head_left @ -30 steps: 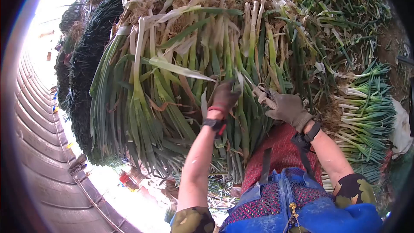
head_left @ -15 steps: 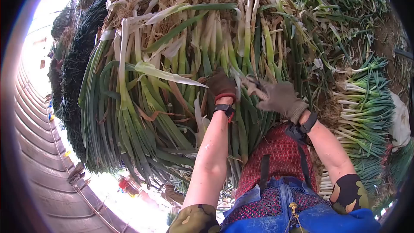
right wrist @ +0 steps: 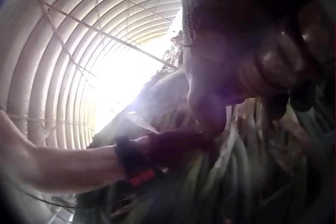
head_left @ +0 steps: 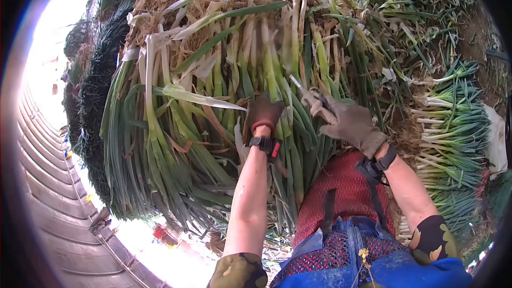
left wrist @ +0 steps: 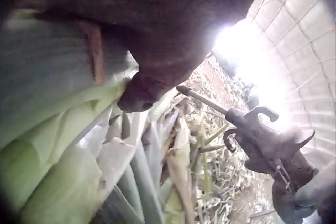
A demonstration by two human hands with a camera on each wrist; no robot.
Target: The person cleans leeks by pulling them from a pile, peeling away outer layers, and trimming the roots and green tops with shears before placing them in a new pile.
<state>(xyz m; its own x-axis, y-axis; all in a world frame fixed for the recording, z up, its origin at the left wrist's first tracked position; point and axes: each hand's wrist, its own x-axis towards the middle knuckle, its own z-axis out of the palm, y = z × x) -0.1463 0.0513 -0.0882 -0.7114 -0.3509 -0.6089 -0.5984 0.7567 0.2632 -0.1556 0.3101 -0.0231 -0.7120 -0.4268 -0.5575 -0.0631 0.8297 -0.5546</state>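
Observation:
In the head view, my gloved left hand (head_left: 266,112) grips long green onions (head_left: 274,77) by their green part. The white ends and roots point away from me. My gloved right hand (head_left: 352,122) holds an air blow gun (head_left: 319,106), just right of the left hand. Its thin metal nozzle (head_left: 295,81) points up and left toward the stalks. The left wrist view shows the same blow gun (left wrist: 268,140) from the side, its nozzle tip close to the left glove (left wrist: 144,85). The right wrist view is dark, and the gun is mostly hidden there.
A thick layer of untrimmed green onions (head_left: 176,122) spreads to the left. At right lies a neat stack of clean green onions (head_left: 453,128) beside a white bag (head_left: 496,138). Loose peeled leaves (head_left: 410,16) cover the back right. A red patterned cloth (head_left: 341,197) covers my lap.
My left hand has drawn slightly back toward me with the green onions. The right hand stays near, and the blow gun's nozzle, blurred before, now shows clearly. The head view has shifted a little.

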